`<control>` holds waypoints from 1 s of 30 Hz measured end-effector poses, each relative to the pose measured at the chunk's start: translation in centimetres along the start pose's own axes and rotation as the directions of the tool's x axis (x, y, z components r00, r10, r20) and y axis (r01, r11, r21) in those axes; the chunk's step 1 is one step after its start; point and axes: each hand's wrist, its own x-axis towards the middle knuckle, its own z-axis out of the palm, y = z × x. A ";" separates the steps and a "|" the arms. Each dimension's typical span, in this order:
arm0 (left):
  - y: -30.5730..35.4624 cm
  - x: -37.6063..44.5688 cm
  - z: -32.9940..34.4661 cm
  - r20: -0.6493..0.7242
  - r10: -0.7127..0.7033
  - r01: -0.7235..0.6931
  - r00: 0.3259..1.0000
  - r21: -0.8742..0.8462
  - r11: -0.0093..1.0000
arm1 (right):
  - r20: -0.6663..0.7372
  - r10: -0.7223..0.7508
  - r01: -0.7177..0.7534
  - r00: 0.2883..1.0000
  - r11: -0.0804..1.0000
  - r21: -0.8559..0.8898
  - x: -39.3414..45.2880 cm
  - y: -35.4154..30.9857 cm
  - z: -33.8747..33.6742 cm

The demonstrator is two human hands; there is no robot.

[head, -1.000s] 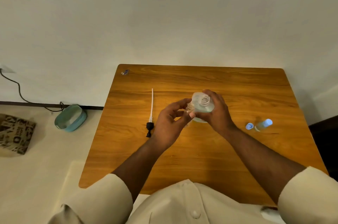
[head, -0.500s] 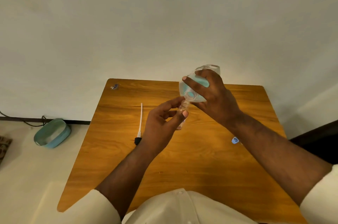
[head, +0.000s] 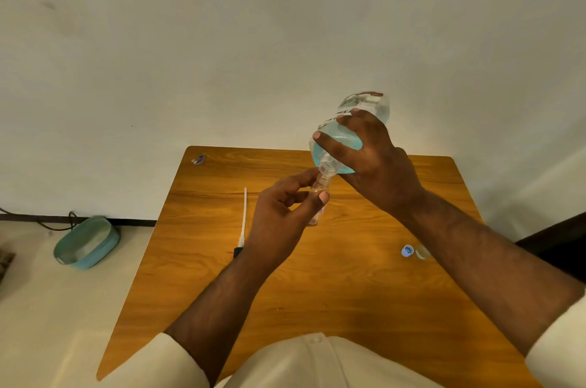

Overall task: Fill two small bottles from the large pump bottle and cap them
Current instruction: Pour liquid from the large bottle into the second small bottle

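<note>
My right hand (head: 379,162) grips the large clear bottle (head: 345,131) of blue liquid, tipped mouth-down above the wooden table (head: 333,276). Its open neck rests against the mouth of a small clear bottle (head: 320,194), which my left hand (head: 280,216) holds upright between thumb and fingers. The pump head with its long white tube (head: 243,219) lies on the table to the left of my left hand. A small blue cap (head: 407,250) lies at the right, beside a second small bottle (head: 421,252) that my right forearm mostly hides.
A small wrapper-like scrap (head: 198,160) sits at the table's far left corner. On the floor to the left stands a teal tub (head: 87,243) near a black cable (head: 50,222) along the wall.
My right hand has lifted the large bottle off the table and tipped it mouth-down onto the small bottle, which my left hand raised. The camera view has also tilted upward.
</note>
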 end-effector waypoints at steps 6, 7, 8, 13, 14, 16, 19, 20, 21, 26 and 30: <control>0.3 -0.1 -0.1 -0.002 0.012 -0.012 1.000 -0.027 1.000 | -0.024 -0.012 0.011 1.000 0.999 -0.030 0.4 -0.2 -0.5; 0.3 -0.1 -0.1 0.001 0.014 -0.014 1.000 -0.032 0.999 | -0.025 -0.011 0.010 1.000 0.999 -0.034 0.4 -0.2 -0.6; 0.3 -0.1 -0.1 0.004 0.015 -0.014 1.000 -0.036 0.999 | -0.023 -0.010 0.010 1.000 0.999 -0.038 0.4 -0.2 -0.6; 0.3 0.0 0.0 0.001 0.011 -0.011 1.000 -0.037 0.999 | -0.006 -0.002 0.002 1.000 0.999 -0.045 0.6 -0.1 -0.9; 0.3 0.0 0.0 0.001 0.010 -0.010 1.000 -0.039 0.999 | -0.006 -0.001 0.001 1.000 0.999 -0.043 0.7 -0.1 -0.9; 0.4 0.2 -0.1 0.005 0.015 -0.014 1.000 -0.047 0.999 | -0.011 -0.004 0.004 1.000 0.999 -0.040 0.8 -0.1 -1.1; 0.5 0.3 -0.1 0.004 0.025 -0.025 1.000 -0.046 0.999 | -0.025 -0.014 0.013 1.000 0.999 -0.047 1.0 0.0 -1.3; 0.6 0.3 -0.1 0.001 0.024 -0.024 1.000 -0.043 0.999 | -0.028 -0.017 0.016 0.999 0.999 -0.049 1.0 0.1 -1.3; 0.6 0.3 -0.1 -0.001 0.023 -0.023 1.000 -0.040 0.999 | -0.032 -0.020 0.019 0.999 0.999 -0.051 1.1 0.1 -1.4; 0.9 0.1 -0.1 0.000 0.030 -0.030 1.000 -0.013 0.999 | -0.044 -0.024 0.021 0.999 0.998 -0.066 1.1 0.2 -1.7; 0.9 0.0 -0.1 -0.002 0.036 -0.036 0.999 -0.007 0.999 | -0.045 -0.026 0.022 0.999 0.997 -0.073 1.0 0.1 -1.9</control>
